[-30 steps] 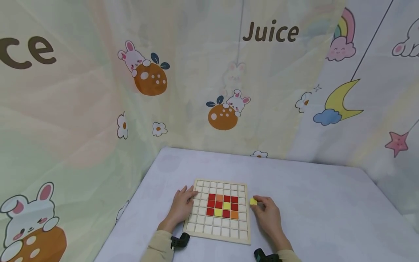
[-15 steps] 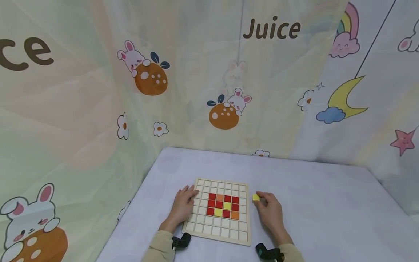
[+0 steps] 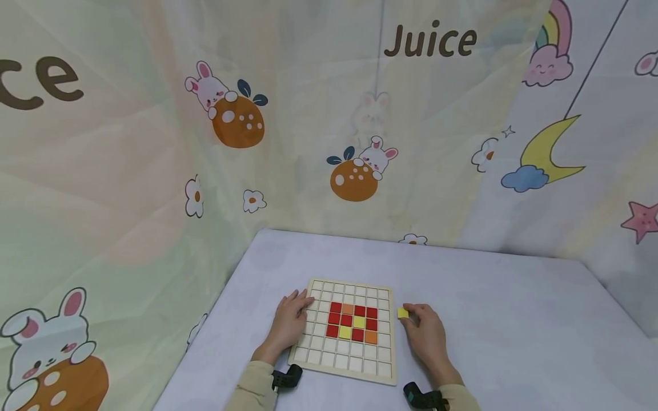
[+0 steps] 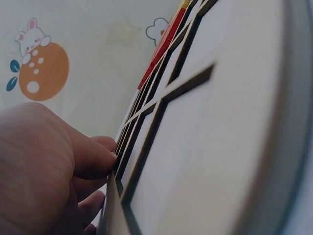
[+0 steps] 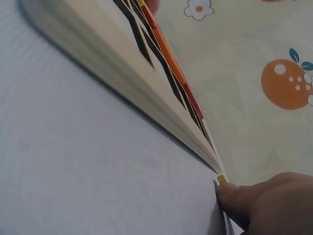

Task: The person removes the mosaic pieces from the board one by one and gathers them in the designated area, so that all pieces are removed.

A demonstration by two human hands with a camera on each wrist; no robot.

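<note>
A square wooden grid board (image 3: pixel 380 372) lies on the table, with red, orange and yellow square pieces filling a patch of cells around its middle. My left hand (image 3: pixel 287 321) rests at the board's left edge, its fingertips touching the frame. Seen from the left wrist, that hand (image 4: pixel 44 166) has its thumb against the edge of the grid. To the right of the board, my right hand (image 3: pixel 426 337) pinches a small yellow block (image 3: pixel 402 313) between thumb and fingers. Only a sliver of the yellow block (image 5: pixel 222 179) shows beyond the thumb in the right wrist view.
The board sits on a white-covered table (image 3: pixel 504 319). A printed cloth wall (image 3: pixel 288 171) with rabbits, oranges and flowers rises behind the table and along its left side. Dark devices are strapped at the left wrist (image 3: pixel 288 378) and the right wrist (image 3: pixel 424 397).
The whole head view has shifted slightly. My right hand, with the yellow block, stays close beside the board's right edge with only a slight movement. The left hand keeps its place on the board.
</note>
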